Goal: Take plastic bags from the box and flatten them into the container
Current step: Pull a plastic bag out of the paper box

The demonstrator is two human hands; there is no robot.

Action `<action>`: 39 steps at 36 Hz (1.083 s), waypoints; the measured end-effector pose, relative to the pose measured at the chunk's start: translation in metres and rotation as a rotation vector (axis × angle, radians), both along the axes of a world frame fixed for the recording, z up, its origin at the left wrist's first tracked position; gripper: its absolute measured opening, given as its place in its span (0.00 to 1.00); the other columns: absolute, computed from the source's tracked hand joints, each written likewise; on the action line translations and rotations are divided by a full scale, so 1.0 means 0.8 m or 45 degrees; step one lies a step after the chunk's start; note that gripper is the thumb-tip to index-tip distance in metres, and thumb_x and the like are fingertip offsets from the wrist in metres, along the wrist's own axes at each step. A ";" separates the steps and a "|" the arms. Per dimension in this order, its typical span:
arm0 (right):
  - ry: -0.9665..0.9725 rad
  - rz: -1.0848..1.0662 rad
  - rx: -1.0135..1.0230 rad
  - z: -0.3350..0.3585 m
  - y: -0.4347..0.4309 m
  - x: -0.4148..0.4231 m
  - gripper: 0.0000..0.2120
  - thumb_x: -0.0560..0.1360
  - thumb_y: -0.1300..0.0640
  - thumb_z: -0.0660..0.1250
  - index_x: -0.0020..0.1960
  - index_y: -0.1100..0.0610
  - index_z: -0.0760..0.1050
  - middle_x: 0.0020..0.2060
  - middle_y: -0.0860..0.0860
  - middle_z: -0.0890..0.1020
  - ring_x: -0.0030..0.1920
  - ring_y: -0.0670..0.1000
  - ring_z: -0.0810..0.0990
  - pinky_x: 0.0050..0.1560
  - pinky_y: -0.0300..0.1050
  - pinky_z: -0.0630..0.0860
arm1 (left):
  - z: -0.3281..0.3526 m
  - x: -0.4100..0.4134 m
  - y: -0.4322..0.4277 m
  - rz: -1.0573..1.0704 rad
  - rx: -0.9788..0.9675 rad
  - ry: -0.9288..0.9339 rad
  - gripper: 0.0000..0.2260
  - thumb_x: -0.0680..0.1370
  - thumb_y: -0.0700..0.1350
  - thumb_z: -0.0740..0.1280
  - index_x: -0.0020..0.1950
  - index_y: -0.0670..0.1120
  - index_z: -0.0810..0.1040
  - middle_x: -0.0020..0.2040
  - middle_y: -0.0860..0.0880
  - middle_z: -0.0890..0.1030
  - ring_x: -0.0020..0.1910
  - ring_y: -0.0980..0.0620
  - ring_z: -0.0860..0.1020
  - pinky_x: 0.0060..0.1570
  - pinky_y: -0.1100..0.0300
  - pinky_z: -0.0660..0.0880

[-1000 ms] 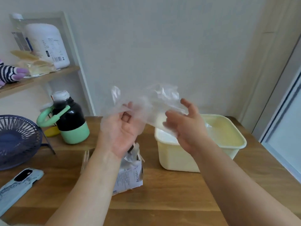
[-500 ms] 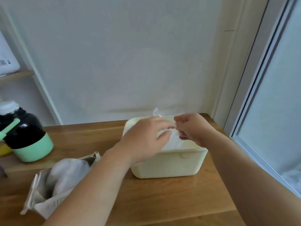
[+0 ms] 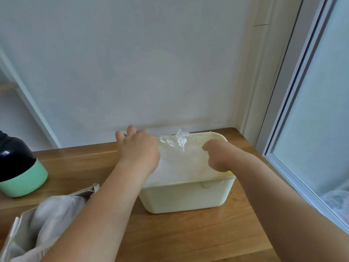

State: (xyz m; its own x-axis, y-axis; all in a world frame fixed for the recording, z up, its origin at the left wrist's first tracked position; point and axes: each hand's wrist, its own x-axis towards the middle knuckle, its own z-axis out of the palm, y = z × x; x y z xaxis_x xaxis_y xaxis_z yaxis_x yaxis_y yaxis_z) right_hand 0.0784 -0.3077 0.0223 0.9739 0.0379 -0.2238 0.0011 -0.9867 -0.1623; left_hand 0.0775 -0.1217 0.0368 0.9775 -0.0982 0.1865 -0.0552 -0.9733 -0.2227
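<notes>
Flattening plastic bag (image 3: 181, 157) into container (image 3: 188, 197), left hand (image 3: 138, 148) flat-palmed, right hand (image 3: 217, 157) pinching its edge; best smoothing outward.

Two hands up: one left hand (image 3: 138, 150), one right hand (image 3: 217, 157). One cream container (image 3: 188, 197), one clear plastic bag (image 3: 181, 138), one torn-open box (image 3: 18, 224), one black-and-green jug (image 3: 20, 176), one wooden counter (image 3: 188, 233).

Box (image 3: 13, 237) and bottle (image 3: 18, 167) partly beyond the left edge.
</notes>
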 end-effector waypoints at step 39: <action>-0.336 0.182 0.275 0.031 0.039 -0.027 0.20 0.77 0.53 0.63 0.69 0.50 0.69 0.63 0.44 0.75 0.62 0.47 0.73 0.56 0.33 0.66 | 0.004 -0.020 0.046 -0.370 -0.945 0.239 0.09 0.79 0.47 0.66 0.58 0.55 0.81 0.56 0.60 0.80 0.53 0.61 0.78 0.50 0.66 0.70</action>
